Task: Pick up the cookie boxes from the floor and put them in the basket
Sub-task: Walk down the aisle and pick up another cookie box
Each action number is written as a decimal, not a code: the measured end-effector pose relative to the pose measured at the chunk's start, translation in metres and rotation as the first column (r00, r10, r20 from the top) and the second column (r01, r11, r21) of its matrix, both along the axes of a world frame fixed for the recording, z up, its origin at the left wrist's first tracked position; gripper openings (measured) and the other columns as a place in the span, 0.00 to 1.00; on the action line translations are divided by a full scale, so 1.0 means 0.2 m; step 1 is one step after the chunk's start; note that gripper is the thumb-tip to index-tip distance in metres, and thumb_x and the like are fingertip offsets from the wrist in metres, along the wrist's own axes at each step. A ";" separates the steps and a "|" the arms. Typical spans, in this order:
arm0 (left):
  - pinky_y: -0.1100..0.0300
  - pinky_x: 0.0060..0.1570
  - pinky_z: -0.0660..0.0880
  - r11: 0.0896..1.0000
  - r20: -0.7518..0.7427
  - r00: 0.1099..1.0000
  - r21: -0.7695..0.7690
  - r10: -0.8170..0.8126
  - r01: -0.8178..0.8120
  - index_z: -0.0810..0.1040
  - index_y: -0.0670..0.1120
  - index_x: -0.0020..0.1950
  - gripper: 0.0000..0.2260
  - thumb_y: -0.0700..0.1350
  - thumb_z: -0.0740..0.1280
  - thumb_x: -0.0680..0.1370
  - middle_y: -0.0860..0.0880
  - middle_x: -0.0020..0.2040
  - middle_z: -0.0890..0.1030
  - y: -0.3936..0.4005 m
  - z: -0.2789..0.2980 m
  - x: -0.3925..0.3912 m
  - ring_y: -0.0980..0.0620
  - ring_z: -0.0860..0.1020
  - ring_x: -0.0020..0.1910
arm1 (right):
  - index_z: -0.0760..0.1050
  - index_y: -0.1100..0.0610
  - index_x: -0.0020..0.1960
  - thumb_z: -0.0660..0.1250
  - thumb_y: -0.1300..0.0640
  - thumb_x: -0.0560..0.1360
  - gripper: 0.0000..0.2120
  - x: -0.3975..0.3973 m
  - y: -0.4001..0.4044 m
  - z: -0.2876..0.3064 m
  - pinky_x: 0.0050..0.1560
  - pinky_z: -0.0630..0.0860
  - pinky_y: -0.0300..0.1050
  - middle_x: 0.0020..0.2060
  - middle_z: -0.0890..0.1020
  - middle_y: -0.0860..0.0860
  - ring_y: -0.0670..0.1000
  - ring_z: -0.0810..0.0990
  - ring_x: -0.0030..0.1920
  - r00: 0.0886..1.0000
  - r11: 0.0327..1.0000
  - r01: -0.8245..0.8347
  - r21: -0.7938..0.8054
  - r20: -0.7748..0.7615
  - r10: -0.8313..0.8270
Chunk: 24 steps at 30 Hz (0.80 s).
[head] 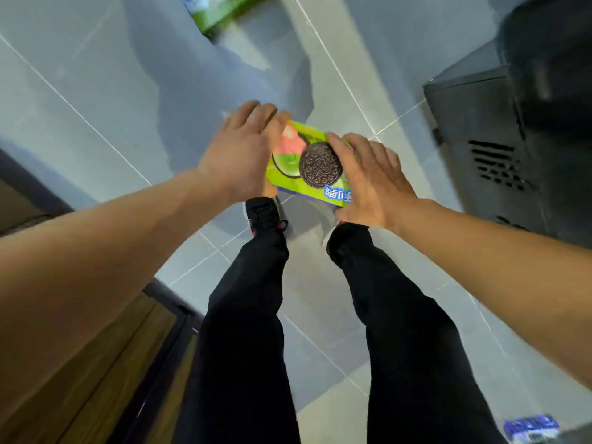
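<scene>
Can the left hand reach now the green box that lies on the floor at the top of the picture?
Probably not yet: the left hand and right hand both hold a green cookie box, and the far green box lies well beyond them.

The green cookie box [306, 168] carries blue-and-white lettering along its near edge, upside down to the camera and not legible. The pictured dark cookie's embossing is too small to read. The blue box [531, 427] at near right is blurred.

Glossy cardboard cookie box [307, 165], smooth grey floor tiles [96, 75], matt black metal cabinet [480, 139].
</scene>
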<state>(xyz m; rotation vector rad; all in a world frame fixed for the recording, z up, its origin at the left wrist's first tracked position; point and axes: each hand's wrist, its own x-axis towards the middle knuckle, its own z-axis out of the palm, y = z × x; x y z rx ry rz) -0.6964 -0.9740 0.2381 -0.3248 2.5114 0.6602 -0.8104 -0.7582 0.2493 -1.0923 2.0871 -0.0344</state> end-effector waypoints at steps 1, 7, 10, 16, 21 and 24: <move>0.43 0.69 0.63 1.000 0.006 1.000 -0.006 0.005 -0.005 0.62 0.44 0.74 0.46 0.58 0.72 0.60 0.41 0.70 0.67 -0.01 0.18 0.03 0.36 0.63 0.70 | 0.49 0.48 0.77 0.75 0.48 0.56 0.56 0.02 -0.02 0.15 0.66 0.63 0.53 0.70 0.63 0.51 0.59 0.66 0.65 1.000 1.000 -0.015 -0.005 0.015 0.015; 0.44 0.67 0.65 0.993 -0.047 0.992 -0.016 -0.119 0.118 0.64 0.41 0.72 0.47 0.63 0.67 0.58 0.39 0.67 0.69 -0.06 1.16 0.04 0.38 0.66 0.68 | 0.48 0.47 0.77 0.75 0.47 0.57 0.56 0.19 -0.01 1.08 0.70 0.59 0.54 0.72 0.61 0.52 0.58 0.64 0.69 0.994 0.994 0.105 -0.037 -0.020 -0.105; 0.46 0.68 0.64 0.967 -0.093 0.963 -0.017 -0.255 0.254 0.64 0.42 0.73 0.48 0.58 0.73 0.56 0.41 0.68 0.68 0.02 1.42 -0.02 0.39 0.66 0.68 | 0.47 0.45 0.77 0.74 0.47 0.57 0.55 0.27 0.12 1.39 0.70 0.58 0.54 0.71 0.61 0.52 0.60 0.64 0.69 0.967 0.968 0.249 -0.037 -0.044 -0.251; 0.47 0.64 0.70 0.833 -0.063 0.833 0.038 -0.550 0.552 0.60 0.48 0.74 0.55 0.56 0.80 0.51 0.48 0.70 0.65 0.35 1.80 -0.16 0.42 0.68 0.66 | 0.44 0.42 0.75 0.75 0.44 0.55 0.58 0.53 0.50 1.84 0.70 0.58 0.54 0.71 0.61 0.50 0.58 0.64 0.68 0.837 0.838 0.545 0.010 -0.069 -0.543; 0.51 0.62 0.72 0.538 0.025 0.539 0.125 -0.842 0.834 0.64 0.50 0.72 0.52 0.57 0.79 0.51 0.48 0.67 0.69 0.85 2.06 -0.28 0.44 0.71 0.65 | 0.50 0.43 0.75 0.74 0.44 0.55 0.54 0.94 0.84 2.12 0.66 0.62 0.51 0.71 0.62 0.49 0.58 0.65 0.68 0.541 0.541 0.841 -0.002 -0.038 -0.840; 0.57 0.54 0.72 0.238 -0.021 0.241 0.098 -0.970 0.966 0.70 0.50 0.63 0.42 0.57 0.77 0.51 0.48 0.57 0.72 1.35 2.23 -0.22 0.45 0.73 0.58 | 0.50 0.44 0.76 0.73 0.42 0.56 0.54 1.30 1.10 2.26 0.65 0.68 0.49 0.72 0.62 0.48 0.58 0.68 0.67 0.264 0.266 0.964 -0.031 -0.056 -0.963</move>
